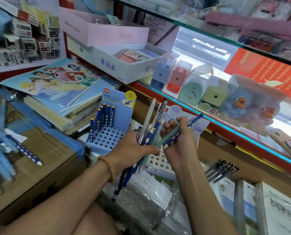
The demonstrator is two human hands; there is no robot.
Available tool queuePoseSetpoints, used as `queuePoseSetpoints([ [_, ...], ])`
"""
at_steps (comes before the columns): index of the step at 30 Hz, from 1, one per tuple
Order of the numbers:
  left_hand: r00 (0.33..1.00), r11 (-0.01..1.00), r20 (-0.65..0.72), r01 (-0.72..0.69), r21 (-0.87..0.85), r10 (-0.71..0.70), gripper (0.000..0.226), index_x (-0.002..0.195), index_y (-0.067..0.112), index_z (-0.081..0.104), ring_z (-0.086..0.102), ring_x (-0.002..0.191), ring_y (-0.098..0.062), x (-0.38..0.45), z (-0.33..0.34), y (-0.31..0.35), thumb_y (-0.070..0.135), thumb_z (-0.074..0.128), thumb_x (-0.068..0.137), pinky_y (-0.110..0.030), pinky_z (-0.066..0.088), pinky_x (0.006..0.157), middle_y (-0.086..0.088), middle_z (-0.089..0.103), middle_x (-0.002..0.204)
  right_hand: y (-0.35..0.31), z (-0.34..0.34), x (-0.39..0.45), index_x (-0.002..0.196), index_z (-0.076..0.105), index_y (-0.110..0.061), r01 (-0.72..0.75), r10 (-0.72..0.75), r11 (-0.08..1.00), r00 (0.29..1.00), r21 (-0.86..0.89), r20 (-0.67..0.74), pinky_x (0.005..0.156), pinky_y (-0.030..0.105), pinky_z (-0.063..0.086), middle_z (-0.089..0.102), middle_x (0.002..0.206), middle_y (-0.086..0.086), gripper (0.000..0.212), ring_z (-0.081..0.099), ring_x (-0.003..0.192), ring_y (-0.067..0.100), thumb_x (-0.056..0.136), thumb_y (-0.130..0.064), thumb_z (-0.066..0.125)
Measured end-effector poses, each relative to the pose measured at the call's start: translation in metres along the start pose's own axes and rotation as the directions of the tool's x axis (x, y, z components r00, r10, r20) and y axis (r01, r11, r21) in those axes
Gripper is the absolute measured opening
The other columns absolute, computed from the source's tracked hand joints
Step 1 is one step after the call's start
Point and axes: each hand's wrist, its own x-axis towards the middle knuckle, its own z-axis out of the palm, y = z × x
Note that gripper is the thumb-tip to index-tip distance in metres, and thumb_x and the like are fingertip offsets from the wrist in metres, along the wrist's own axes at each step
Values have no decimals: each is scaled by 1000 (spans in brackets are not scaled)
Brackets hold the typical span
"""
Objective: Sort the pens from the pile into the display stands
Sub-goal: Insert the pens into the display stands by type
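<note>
Several light, stiff, slippery pens point(148, 126) fan from your left hand point(133, 148)'s clamped fist; your right hand point(178, 143) curls round a blue one point(183, 129). Pinch mid-barrel, above the blue stand point(107, 133).

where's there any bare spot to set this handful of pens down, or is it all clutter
Best bare patch: the cardboard box top, between the dotted blue pens at its left and the blue display stand. The stand's front holes are mostly free. Crowded: the book stack behind, and the plastic packets under both hands.
</note>
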Motion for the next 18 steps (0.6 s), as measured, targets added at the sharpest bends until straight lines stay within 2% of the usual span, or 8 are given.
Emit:
queuePoseSetpoints([
  [2,999,1000,-36,14,-6,-14,8,83,14,74,72,84,-17,2,-4,-1,13,80,76,-27,57,75,-4,76,85,-4,-6,-1,94,64,-12,57,-57,982,998,-183,3,72,29,51,58,73,2,29,58,68,12,102,-33,47],
  [5,997,1000,-72,28,2,-28,9,79,12,74,71,85,-16,5,-10,-2,14,81,74,-29,56,78,-2,76,86,-21,-22,0,88,62,-6,115,-103,887,993,-447,49,51,24,32,43,64,3,27,38,52,10,100,-28,52],
  [7,997,1000,-71,28,12,-28,9,80,12,74,71,87,-18,6,-9,-1,14,81,74,-29,56,79,-4,76,88,-34,-33,2,82,59,-5,135,-116,844,991,-519,68,41,20,27,39,58,2,20,31,45,9,92,-22,64],
  [9,997,999,-76,26,27,-24,10,81,11,74,70,87,-18,8,-6,-1,14,81,74,-24,55,74,-7,75,89,-44,-40,2,76,62,-4,164,-142,814,986,-557,82,38,18,27,41,54,3,20,30,41,9,86,-19,70],
  [12,998,999,-58,23,29,-21,11,83,9,76,71,88,-20,11,-3,0,14,80,75,-32,58,80,-7,76,88,-56,-45,3,75,66,-4,224,-234,800,971,-557,55,39,19,27,44,56,6,15,31,42,9,85,-13,73],
  [14,994,999,-100,42,27,-39,8,82,9,75,71,86,-24,13,-6,-2,13,79,77,-36,58,80,-10,75,87,-63,-53,9,82,68,0,268,-334,759,943,-593,0,40,19,30,48,60,9,14,34,43,9,85,-13,74],
  [16,985,998,-163,57,8,-55,4,79,9,74,71,82,-27,15,-10,-4,11,77,79,-37,59,77,-15,74,85,-63,-65,19,90,68,6,298,-429,676,903,-674,-31,49,20,41,62,74,13,24,46,52,8,84,-16,76],
  [18,980,999,-191,53,-10,-54,9,72,11,72,70,74,-24,17,-12,-4,9,75,80,-30,59,65,-13,73,79,-57,-77,28,89,68,8,294,-488,604,872,-741,-51,61,30,49,70,85,14,27,53,62,9,83,-17,78],
])
